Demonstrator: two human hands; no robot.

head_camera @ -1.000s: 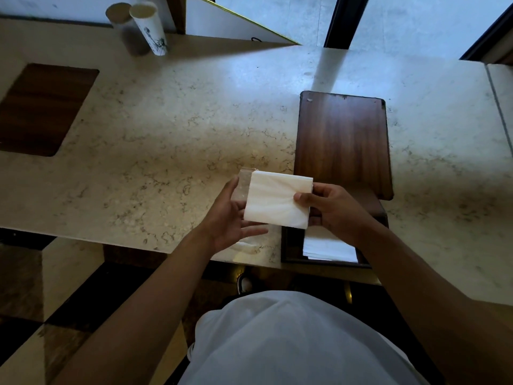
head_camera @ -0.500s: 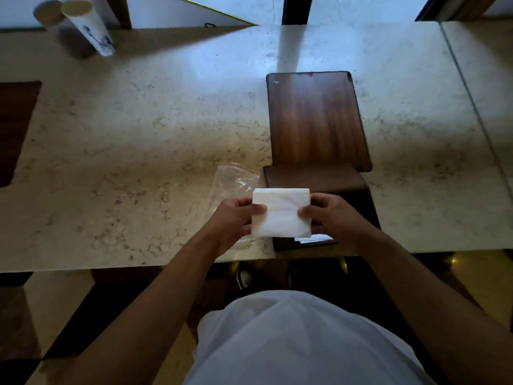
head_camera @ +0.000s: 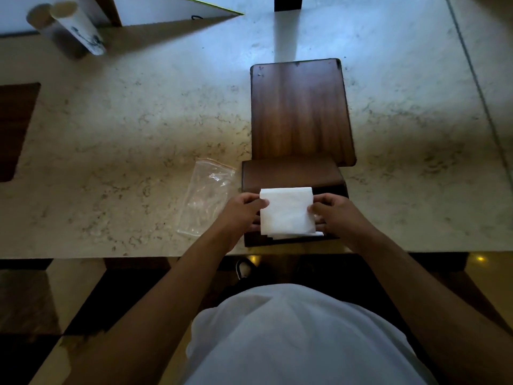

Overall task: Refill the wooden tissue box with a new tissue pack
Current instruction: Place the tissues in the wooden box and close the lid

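A white stack of tissues [head_camera: 287,211] is held over the open dark wooden tissue box [head_camera: 291,173] at the near edge of the marble counter. My left hand [head_camera: 241,211] grips the stack's left edge and my right hand [head_camera: 331,213] grips its right edge. A few white tissues show under the stack inside the box. The box's wooden lid [head_camera: 301,109] lies flat on the counter just behind the box. An empty clear plastic bag [head_camera: 206,195] lies to the left of the box.
The marble counter [head_camera: 125,151] runs left and right, its near edge just below the box. A white patterned paper cup [head_camera: 77,29] stands at the far left beside a mirror. A dark wooden inlay [head_camera: 15,129] is at the left edge.
The tissue stack has moved from left of the box to directly over its opening, with both hands now on its side edges. The plastic bag now lies uncovered on the counter.
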